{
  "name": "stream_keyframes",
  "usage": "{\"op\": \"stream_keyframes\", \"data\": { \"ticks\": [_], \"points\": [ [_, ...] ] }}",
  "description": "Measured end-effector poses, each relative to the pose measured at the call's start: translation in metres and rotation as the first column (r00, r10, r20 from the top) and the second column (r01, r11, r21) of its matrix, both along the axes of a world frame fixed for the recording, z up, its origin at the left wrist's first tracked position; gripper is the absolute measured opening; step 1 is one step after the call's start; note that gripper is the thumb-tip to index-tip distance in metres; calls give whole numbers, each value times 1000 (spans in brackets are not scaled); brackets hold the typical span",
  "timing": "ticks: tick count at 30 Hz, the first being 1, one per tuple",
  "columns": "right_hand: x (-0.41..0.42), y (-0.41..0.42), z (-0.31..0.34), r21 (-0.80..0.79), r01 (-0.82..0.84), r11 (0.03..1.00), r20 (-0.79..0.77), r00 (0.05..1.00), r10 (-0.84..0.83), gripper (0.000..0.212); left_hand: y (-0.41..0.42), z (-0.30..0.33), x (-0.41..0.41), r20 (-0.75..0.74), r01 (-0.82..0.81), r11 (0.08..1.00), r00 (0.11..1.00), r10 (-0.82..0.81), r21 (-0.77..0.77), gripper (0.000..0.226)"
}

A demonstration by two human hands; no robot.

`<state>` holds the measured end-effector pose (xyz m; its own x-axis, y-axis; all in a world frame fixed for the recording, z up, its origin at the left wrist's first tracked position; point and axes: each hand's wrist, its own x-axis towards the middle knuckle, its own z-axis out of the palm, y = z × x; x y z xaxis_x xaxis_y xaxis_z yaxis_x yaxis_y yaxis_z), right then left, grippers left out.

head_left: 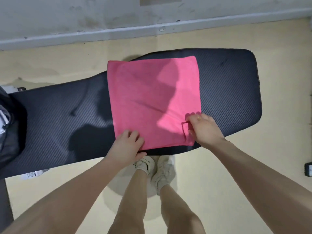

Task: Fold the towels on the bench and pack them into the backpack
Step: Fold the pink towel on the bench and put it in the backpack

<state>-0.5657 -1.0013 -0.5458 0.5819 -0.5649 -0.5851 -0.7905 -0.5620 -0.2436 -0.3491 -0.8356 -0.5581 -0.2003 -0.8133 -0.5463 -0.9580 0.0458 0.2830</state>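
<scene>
Left hand [126,146]: the near left corner of the flat pink square cloth towel [152,98] is pinched between curled fingers and thumb.
Right hand [205,128]: the towel's near right edge is clamped by curled fingers beside a small loop [184,130].
Towel: laid spread across the black padded table [228,85].

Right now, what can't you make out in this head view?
Head view, left edge cuts off the dark bag-like thing; can't confirm it's the backpack.
The pink towel hides its own lower layers; fold count unclear.
Right edge cuts off the small black object; unidentifiable.
</scene>
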Motion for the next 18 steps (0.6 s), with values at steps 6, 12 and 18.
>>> {"op": "stream_keyframes", "data": {
  "ticks": [6, 12, 18],
  "points": [
    [7, -8, 10, 94, 168, 981, 213, 960, -184, 16, -5, -7, -14, 143, -59, 993, 987, 73, -103, 34],
    [9, -22, 40, 365, 543, 756, 358, 668, -652, 23, -1, 13, -4, 56, -265, 939, 957, 283, -221, 20],
    [22, -9, 68, 419, 510, 751, 407, 634, -657, 34, 36, 50, 18, 168, -651, 751, 733, 659, -105, 20]
  ]
}}
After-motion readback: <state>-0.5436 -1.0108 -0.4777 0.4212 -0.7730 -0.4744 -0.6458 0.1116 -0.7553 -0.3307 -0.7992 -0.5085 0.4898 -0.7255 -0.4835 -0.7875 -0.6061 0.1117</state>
